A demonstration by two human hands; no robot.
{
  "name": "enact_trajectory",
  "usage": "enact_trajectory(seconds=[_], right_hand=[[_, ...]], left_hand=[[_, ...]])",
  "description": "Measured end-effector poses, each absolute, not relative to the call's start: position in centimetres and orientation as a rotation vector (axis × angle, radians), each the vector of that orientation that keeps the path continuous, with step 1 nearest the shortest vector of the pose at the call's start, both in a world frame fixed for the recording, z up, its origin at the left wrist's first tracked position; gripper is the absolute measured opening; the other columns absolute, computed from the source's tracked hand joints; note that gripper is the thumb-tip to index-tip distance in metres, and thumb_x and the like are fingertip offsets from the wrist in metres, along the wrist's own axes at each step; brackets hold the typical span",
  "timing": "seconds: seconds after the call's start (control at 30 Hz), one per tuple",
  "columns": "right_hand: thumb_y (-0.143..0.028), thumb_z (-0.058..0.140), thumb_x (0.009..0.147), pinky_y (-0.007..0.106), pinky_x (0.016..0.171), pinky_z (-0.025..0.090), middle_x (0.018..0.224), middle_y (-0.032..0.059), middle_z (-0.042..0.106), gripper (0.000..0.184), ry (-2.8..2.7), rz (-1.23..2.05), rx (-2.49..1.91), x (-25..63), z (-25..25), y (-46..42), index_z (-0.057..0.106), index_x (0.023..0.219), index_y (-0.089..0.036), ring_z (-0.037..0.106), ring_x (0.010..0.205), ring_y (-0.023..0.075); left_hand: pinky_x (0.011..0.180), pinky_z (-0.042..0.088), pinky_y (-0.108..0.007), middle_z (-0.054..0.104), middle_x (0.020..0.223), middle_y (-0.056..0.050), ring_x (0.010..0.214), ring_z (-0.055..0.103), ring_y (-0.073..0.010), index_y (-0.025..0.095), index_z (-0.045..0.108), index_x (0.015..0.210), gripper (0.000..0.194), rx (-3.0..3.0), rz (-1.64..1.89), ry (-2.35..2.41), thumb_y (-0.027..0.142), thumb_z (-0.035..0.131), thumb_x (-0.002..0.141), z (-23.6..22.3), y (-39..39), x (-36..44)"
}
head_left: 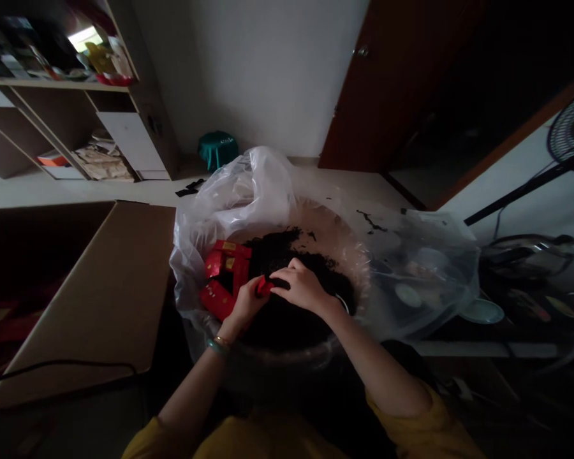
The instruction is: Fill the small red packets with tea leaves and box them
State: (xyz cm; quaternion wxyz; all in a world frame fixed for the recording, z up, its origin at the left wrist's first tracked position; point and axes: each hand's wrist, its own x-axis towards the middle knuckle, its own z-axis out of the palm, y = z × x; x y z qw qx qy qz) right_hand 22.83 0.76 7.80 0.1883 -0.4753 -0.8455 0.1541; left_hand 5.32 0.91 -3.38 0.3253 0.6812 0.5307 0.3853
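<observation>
Our left hand (247, 301) clamps a small red packet (264, 286); our right hand (303, 287) touches its edge, grip unclear; loose black shreds (287, 325) below.

The head camera looks forward and steeply down. It sits fairly close, above the plastic-lined tub's (335, 223) near rim.

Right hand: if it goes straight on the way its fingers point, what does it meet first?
The small red packet in the left hand. The right hand's fingertips look right at its edge; dim light and depth leave actual contact unclear.
</observation>
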Motion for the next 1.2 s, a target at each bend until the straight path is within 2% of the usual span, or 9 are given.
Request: enact_trajectory(seconds=[0.1, 0.17, 0.3, 0.47, 0.63, 0.77, 0.97, 1.07, 1.2], right_hand=[[-0.034, 0.073, 0.077, 0.028, 0.073, 0.043, 0.08, 0.0058, 0.065, 0.022, -2.536, 0.471, -1.334, 23.2, 8.4, 1.1, 0.073, 0.095, -0.022, 0.052, 0.085, 0.0199], [-0.035, 0.067, 0.083, 0.026, 0.07, 0.042, 0.075, 0.0051, 0.061, 0.017, -2.559, 0.507, -1.392, 23.3, 8.4, 1.4, 0.074, 0.091, -0.023, 0.053, 0.081, 0.0183], [-0.031, 0.055, 0.092, 0.025, 0.075, 0.04, 0.075, 0.0047, 0.061, 0.023, -2.461, 0.477, -1.442, 23.1, 7.6, 2.1, 0.074, 0.083, -0.02, 0.055, 0.079, 0.0158], [-0.025, 0.048, 0.094, 0.024, 0.071, 0.039, 0.074, 0.0034, 0.065, 0.026, -2.355, 0.525, -1.418, 23.3, 7.0, 2.5, 0.07, 0.082, -0.018, 0.056, 0.07, 0.0134], [-0.033, 0.063, 0.084, 0.023, 0.065, 0.041, 0.081, 0.0034, 0.07, 0.018, -2.329, 0.936, -1.326, 24.0, 7.8, 2.2, 0.068, 0.091, -0.018, 0.06, 0.07, 0.0149], [-0.025, 0.066, 0.079, 0.024, 0.066, 0.044, 0.087, 0.003, 0.073, 0.019, -2.342, 1.2, -1.273, 24.3, 8.1, 2.0, 0.07, 0.096, -0.018, 0.064, 0.074, 0.0158], [-0.021, 0.069, 0.07, 0.023, 0.058, 0.041, 0.071, -0.0015, 0.07, 0.016, -2.381, 1.284, -1.32, 24.3, 7.7, 2.3, 0.073, 0.085, -0.017, 0.059, 0.062, 0.0131], [-0.019, 0.072, 0.065, 0.023, 0.062, 0.042, 0.07, -0.0037, 0.069, 0.017, -2.289, 1.285, -1.304, 24.8, 8.1, 2.6, 0.072, 0.082, -0.018, 0.059, 0.065, 0.0134], [-0.016, 0.074, 0.06, 0.024, 0.065, 0.044, 0.074, -0.0011, 0.069, 0.019, -2.179, 1.249, -1.29, 25.7, 9.1, 2.9, 0.071, 0.079, -0.016, 0.06, 0.07, 0.0143]], left_hand=[[0.08, 0.05, -0.03, 0.069, 0.09, -0.003, 0.085, 0.062, -0.0176, 0.013, 0.061, 0.111, 0.042, 1.678, 0.987, 1.286, 0.022, 0.068, 0.071, -2.8, 0.8, 5.5], [0.078, 0.051, -0.03, 0.069, 0.091, -0.003, 0.084, 0.062, -0.0175, 0.012, 0.062, 0.11, 0.042, 1.624, 0.966, 1.21, 0.029, 0.069, 0.072, -2.6, 0.7, 5.6], [0.077, 0.05, -0.03, 0.069, 0.094, -0.004, 0.083, 0.063, -0.0187, 0.013, 0.061, 0.111, 0.056, 1.573, 0.978, 1.232, 0.038, 0.077, 0.063, -2.4, 0.4, 5.6], [0.067, 0.048, -0.026, 0.067, 0.078, -0.001, 0.073, 0.059, -0.017, 0.013, 0.065, 0.095, 0.054, 1.52, 1.014, 1.303, 0.047, 0.081, 0.056, -1.9, -0.2, 5.9], [0.054, 0.042, -0.021, 0.062, 0.072, 0.0, 0.059, 0.053, -0.0114, 0.012, 0.063, 0.093, 0.056, 1.359, 1.021, 1.167, 0.053, 0.078, 0.058, -1.2, -0.6, 6.0], [0.059, 0.043, -0.022, 0.065, 0.079, -0.001, 0.067, 0.056, -0.0141, 0.013, 0.064, 0.098, 0.058, 1.548, 0.888, 1.177, 0.05, 0.08, 0.056, -0.5, -0.4, 5.8], [0.054, 0.037, -0.022, 0.06, 0.066, 0.004, 0.06, 0.052, -0.0136, 0.014, 0.064, 0.089, 0.055, 1.796, 0.721, 1.304, 0.051, 0.081, 0.052, 0.0, -0.5, 6.0], [0.054, 0.037, -0.022, 0.06, 0.066, 0.003, 0.06, 0.051, -0.013, 0.014, 0.064, 0.086, 0.052, 1.811, 0.758, 1.291, 0.05, 0.081, 0.052, 0.1, -0.5, 5.8], [0.052, 0.035, -0.02, 0.057, 0.063, 0.005, 0.058, 0.049, -0.0114, 0.014, 0.063, 0.08, 0.048, 1.8, 0.788, 1.291, 0.048, 0.082, 0.052, 0.3, -0.4, 5.4]])
